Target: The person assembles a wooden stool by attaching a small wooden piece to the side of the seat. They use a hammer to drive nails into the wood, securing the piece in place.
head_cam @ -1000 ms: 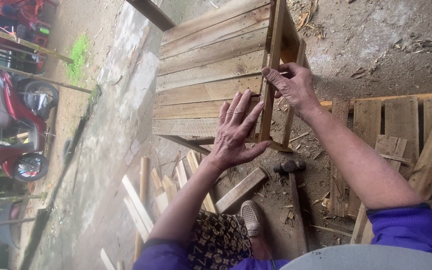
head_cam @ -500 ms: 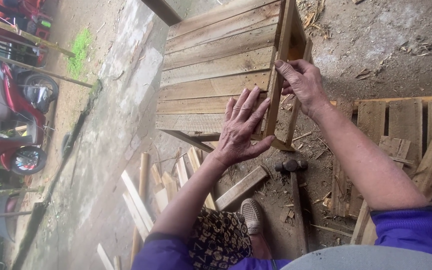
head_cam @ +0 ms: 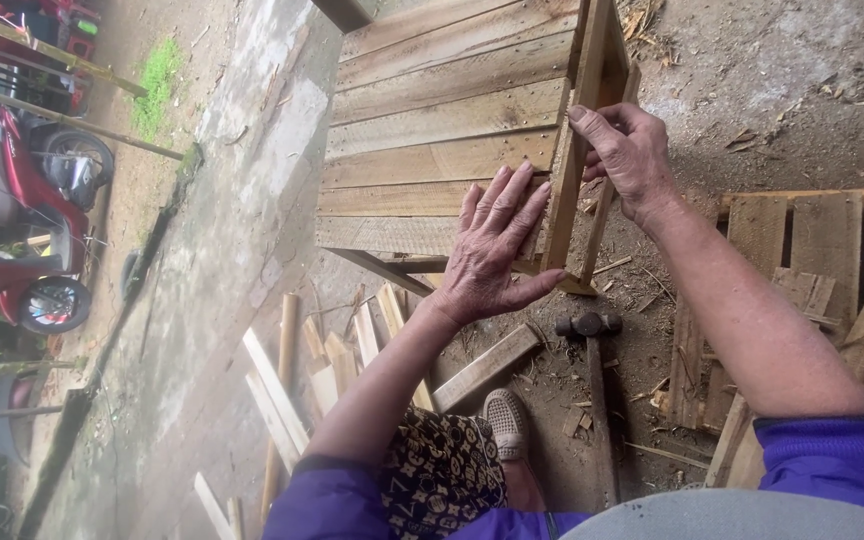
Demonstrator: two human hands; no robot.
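A wooden crate (head_cam: 432, 130) made of nailed slats stands on the dirt ground in front of me. My left hand (head_cam: 497, 250) lies flat, fingers spread, on the slats near the crate's lower corner. My right hand (head_cam: 624, 150) is closed around the upright corner post (head_cam: 580, 120) at the crate's right edge. A hammer (head_cam: 592, 390) with a dark head and wooden handle lies on the ground just below my hands, held by neither. My shoe (head_cam: 505, 422) shows beside it.
Loose wooden slats (head_cam: 312, 370) lie scattered on the ground at lower left. Another slatted pallet piece (head_cam: 812, 260) sits at the right. A concrete strip (head_cam: 242, 200) runs along the left, with red motorbikes (head_cam: 22, 180) parked beyond it. Wood chips litter the dirt.
My right hand has slid up the corner post. My left hand has shifted slightly up on the slats. The view has tilted a little.
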